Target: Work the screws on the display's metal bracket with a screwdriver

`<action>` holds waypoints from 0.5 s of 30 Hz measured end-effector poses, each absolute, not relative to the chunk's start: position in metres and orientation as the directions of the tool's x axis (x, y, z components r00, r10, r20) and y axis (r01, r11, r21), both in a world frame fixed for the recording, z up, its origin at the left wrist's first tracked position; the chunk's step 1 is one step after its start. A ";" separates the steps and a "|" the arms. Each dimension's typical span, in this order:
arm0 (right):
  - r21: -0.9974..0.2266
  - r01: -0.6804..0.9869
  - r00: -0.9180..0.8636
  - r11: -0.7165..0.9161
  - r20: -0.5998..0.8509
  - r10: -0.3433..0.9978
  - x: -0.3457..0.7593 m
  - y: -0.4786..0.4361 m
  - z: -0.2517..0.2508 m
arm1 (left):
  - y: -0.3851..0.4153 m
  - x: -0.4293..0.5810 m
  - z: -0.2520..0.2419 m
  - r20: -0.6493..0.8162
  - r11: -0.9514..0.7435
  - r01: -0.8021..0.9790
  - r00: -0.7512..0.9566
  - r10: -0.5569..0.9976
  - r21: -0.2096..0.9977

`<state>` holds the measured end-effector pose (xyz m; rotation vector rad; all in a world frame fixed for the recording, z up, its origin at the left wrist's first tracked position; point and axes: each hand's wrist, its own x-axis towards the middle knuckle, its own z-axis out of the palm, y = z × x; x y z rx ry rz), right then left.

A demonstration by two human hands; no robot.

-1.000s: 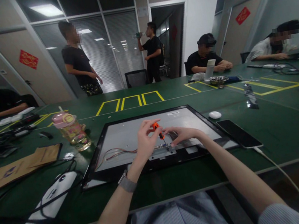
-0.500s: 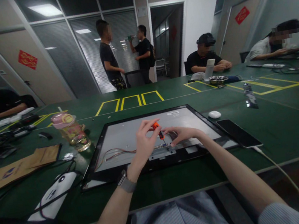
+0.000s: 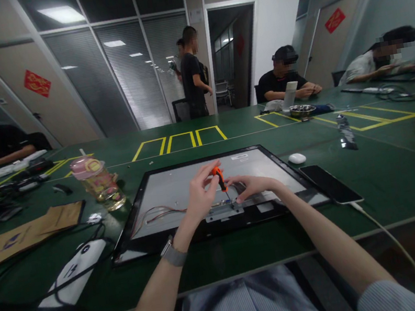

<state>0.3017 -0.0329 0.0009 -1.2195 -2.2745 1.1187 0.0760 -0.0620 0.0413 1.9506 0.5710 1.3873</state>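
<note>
My left hand point(image 3: 201, 192) wears a grey-banded watch and is closed around the orange-and-black handle of a screwdriver point(image 3: 220, 180). The screwdriver stands slightly tilted, its shaft pointing down at a small metal bracket point(image 3: 221, 213) on the near edge of a flat display panel point(image 3: 160, 184). On the right, my right hand point(image 3: 253, 186) curves in beside the screwdriver, thumb and fingers apart, fingertips close to its lower handle and the bracket. Whether they touch is unclear. Thin wires point(image 3: 161, 213) run from the bracket area leftward across the panel's grey back.
A phone point(image 3: 332, 185) on a cable and a white earbud case point(image 3: 297, 158) lie right of the panel. Leftward are a pink-lidded bottle point(image 3: 99, 184), a brown paper bag point(image 3: 25, 233) and a white device point(image 3: 66, 285) with black cables. Several people are around the green table.
My left hand has shifted slightly around the screwdriver handle, showing more of it. My right hand stays nearly still. In the background, a standing person has walked right, partly covering another.
</note>
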 end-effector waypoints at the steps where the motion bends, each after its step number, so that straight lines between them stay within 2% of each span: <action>1: -0.768 0.551 -0.582 0.327 -0.073 0.810 0.302 -0.033 0.001 | -0.063 0.076 0.041 0.650 -0.685 -0.011 0.329 0.685 0.728; 4: -0.775 0.541 -0.586 0.328 -0.067 0.808 0.301 -0.032 0.000 | -0.066 0.078 0.043 0.710 -0.745 0.099 0.243 0.661 0.660; 6: -0.777 0.539 -0.583 0.325 -0.065 0.810 0.301 -0.032 0.000 | -0.068 0.078 0.044 0.737 -0.776 0.121 0.252 0.627 0.619; 11: -0.773 0.542 -0.578 0.328 -0.059 0.814 0.302 -0.030 -0.003 | -0.069 0.079 0.044 0.676 -0.729 -0.002 0.377 0.634 0.685; 15: -0.780 0.526 -0.589 0.340 -0.044 0.807 0.303 -0.029 -0.006 | -0.064 0.079 0.041 0.696 -0.734 0.097 0.254 0.671 0.672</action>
